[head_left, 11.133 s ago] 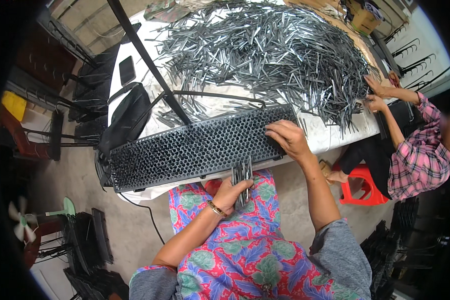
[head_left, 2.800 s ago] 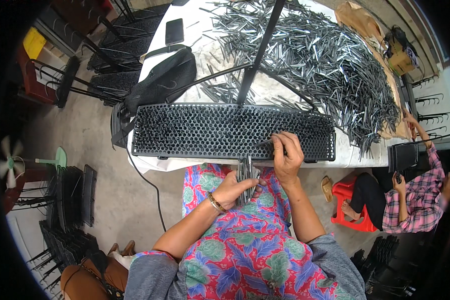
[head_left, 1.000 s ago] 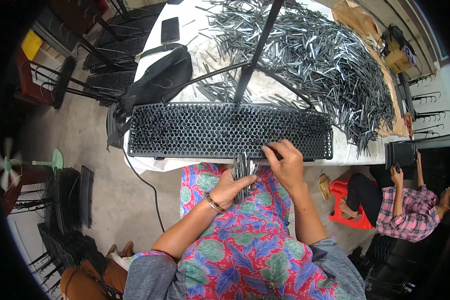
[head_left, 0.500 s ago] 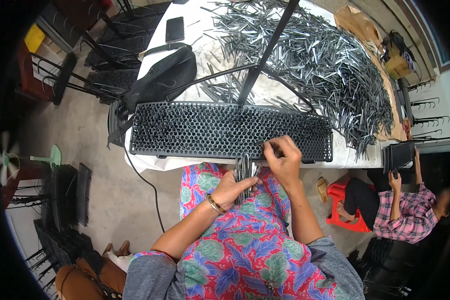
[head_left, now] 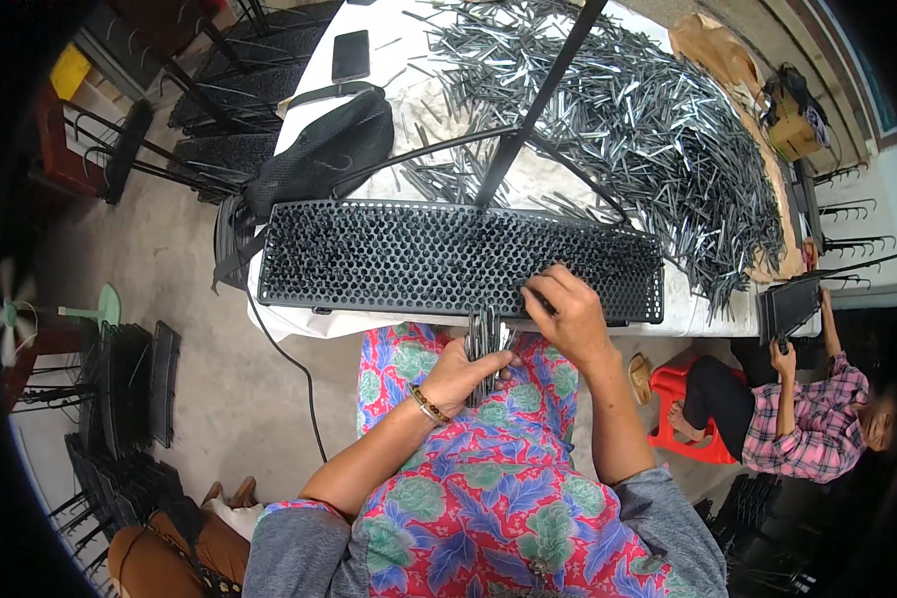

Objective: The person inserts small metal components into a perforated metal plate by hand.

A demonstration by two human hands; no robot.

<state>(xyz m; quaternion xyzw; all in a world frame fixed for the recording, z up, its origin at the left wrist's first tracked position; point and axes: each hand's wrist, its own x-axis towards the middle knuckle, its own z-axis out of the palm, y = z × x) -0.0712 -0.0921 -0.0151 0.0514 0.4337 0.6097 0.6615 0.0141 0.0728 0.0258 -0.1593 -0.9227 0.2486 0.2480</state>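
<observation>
"Looking down from the head camera, what is in your left hand (head_left: 454,376)?"

"I have it closed around a bundle of thin dark strips (head_left: 485,337). Their upper ends stick out past my thumb, in front of my flowered apron (head_left: 488,478). A bracelet (head_left: 428,405) circles that wrist."

"And your right hand (head_left: 566,311)?"

"Its fingers are bent, with thumb and forefinger close together at the front part of the black perforated panel (head_left: 399,257). I cannot tell whether a strip is pinched between them."

"Where does the panel lie?"

"Lengthwise along the near edge of the white-covered table (head_left: 316,68), directly in front of me. A black post (head_left: 546,95) slants up from its back edge, with a thin brace on either side."

"What is behind it?"

"A wide heap of loose strips (head_left: 658,140), mostly towards the right. On the left are a black mesh bag (head_left: 329,149) and, farther back, a dark phone (head_left: 351,57)."

"Anyone near?"

"Yes, on my right a co-worker in a pink plaid shirt (head_left: 807,424) sits by a red stool (head_left: 683,439), hands at another dark panel (head_left: 787,309)."
</observation>
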